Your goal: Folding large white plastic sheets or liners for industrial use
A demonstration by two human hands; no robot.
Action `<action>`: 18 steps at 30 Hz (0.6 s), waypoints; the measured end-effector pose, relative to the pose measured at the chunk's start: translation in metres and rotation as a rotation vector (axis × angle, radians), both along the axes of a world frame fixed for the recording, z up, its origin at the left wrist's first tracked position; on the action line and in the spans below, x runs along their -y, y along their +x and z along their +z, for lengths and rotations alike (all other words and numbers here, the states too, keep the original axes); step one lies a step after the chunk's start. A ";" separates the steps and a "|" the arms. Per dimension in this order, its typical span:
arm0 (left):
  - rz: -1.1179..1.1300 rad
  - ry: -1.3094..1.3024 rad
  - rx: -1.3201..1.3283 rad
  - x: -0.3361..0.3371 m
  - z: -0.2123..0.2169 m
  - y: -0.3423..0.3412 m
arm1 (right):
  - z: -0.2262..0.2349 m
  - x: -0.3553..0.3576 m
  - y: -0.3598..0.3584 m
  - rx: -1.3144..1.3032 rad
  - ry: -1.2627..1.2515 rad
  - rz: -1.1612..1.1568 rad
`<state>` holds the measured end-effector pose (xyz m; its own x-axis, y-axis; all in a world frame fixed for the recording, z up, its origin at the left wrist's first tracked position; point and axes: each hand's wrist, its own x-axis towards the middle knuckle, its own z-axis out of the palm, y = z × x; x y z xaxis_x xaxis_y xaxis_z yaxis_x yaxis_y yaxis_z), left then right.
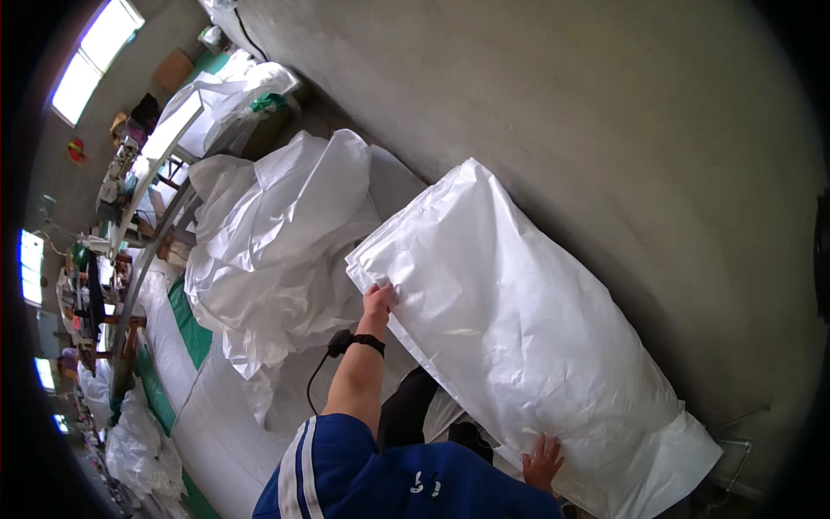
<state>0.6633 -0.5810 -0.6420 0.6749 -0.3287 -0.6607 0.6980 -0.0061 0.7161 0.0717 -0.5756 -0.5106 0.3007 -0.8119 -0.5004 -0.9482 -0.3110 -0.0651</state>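
A large folded stack of white plastic sheeting lies in front of me, along the wall. My left hand is closed on its near left edge, close to the layered corner. Lower down at the right, my right hand rests flat on the sheeting with its fingers spread. A black strap with a small cabled device circles my left wrist. To the left of the stack, a loose crumpled heap of white sheeting stands apart from my hands.
A bare grey wall runs along the far right side. Work tables with sewing machines line the left. More white sheeting lies at the lower left, beside green strips on the floor. A thin metal pipe juts from the wall.
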 end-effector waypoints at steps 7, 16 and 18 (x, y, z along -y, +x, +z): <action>-0.047 0.256 0.089 -0.017 -0.021 0.015 | 0.014 0.063 0.035 -0.263 0.285 -0.004; -0.480 0.034 1.388 0.083 0.169 -0.075 | 0.006 0.053 0.084 -0.071 0.058 0.287; -0.495 0.027 1.418 0.090 0.177 -0.071 | 0.011 0.054 0.087 0.003 0.022 0.273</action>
